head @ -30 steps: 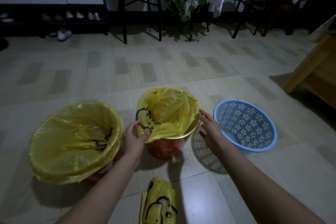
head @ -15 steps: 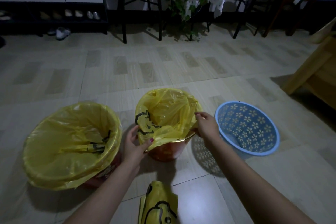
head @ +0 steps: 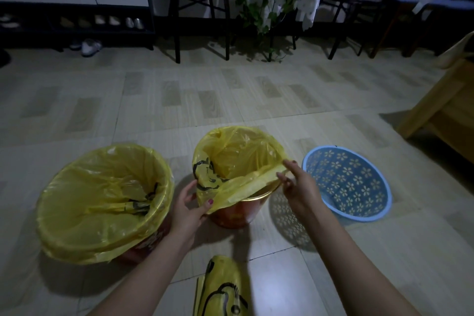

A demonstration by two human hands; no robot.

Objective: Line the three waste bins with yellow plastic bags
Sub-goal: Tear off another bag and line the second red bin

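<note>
Three bins stand in a row on the floor. The big left bin (head: 151, 241) wears a yellow bag (head: 102, 202) folded over its rim. A yellow bag (head: 238, 161) sits in the small red middle bin (head: 236, 215), and its near edge hangs loose above the gold rim. My left hand (head: 189, 205) pinches that edge at the bin's left side. My right hand (head: 297, 185) pinches the same edge at the right side, lifted a little. The blue flower-pattern basket (head: 351, 185) on the right holds no bag. A folded yellow bag (head: 223, 290) lies on the floor near me.
Black chairs (head: 200, 7) and a trailing plant (head: 272, 2) stand along the back wall, with a shoe rack (head: 77, 25) at the back left. A wooden piece of furniture (head: 446, 105) juts in from the right.
My right hand went from hovering open beside the middle bin to pinching the bag's edge and lifting it. The left hand kept its hold on the bag.
</note>
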